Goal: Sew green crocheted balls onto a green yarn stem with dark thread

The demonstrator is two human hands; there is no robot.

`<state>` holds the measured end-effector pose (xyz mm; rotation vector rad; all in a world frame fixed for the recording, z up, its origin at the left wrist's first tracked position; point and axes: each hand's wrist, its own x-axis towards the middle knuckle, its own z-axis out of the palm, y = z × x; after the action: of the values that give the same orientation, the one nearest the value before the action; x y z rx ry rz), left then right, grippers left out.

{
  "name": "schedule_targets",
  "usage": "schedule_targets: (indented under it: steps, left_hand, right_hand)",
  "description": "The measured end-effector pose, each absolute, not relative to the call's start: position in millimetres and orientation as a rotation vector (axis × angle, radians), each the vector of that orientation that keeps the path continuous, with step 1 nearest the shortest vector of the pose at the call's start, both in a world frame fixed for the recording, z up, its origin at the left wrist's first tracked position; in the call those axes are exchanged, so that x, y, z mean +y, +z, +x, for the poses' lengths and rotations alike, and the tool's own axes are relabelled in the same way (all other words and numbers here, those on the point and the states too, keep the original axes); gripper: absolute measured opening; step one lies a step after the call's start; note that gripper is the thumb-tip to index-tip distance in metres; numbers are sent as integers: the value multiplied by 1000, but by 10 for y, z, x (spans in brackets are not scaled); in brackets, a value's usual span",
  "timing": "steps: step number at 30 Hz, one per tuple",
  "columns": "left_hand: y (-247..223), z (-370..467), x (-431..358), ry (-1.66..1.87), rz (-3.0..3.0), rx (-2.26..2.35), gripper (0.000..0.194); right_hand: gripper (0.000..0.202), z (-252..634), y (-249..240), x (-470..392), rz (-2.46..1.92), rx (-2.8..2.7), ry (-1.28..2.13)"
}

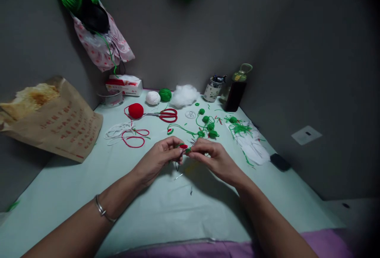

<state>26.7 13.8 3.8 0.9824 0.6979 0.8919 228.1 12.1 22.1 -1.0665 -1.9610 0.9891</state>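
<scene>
Head view: both the left hand (162,156) and right hand (214,158) had a pinched grip on a small red-and-green crochet piece (184,147) above the surface (142,214), fingers partly hiding it. Handwriting on the paper bag (67,125) was too blurry to read.

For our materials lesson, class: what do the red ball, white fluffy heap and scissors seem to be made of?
Red ball: probably yarn, matt, with a loose strand trailing. White fluffy heap: likely fibre stuffing, soft with cloudy edges. Scissors: blades probably metal, grey with a dull shine; handles perhaps plastic, evenly red and smooth-looking.
</scene>
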Motion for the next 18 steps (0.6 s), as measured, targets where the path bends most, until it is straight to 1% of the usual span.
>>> schedule_targets:
  steps: [3,7,9,14,18]
  left_hand:
    - [60,260,136,871,977,693,18]
    - [94,250,131,878,956,699,18]
    - [104,245,127,876,952,694,18]
    - [118,231,117,865,968,669,16]
    - [124,216,116,864,978,646,15]
  right_hand:
    - [19,2401,178,207,-1141,-1896,997]
    - [21,2630,72,361,-1430,-1745,903]
    - [21,2703,24,403,-1546,-1758,791]
    - [18,2803,-26,434,-1814,-2012,369]
    - [20,2879,-54,464,-1916,-2067,226]
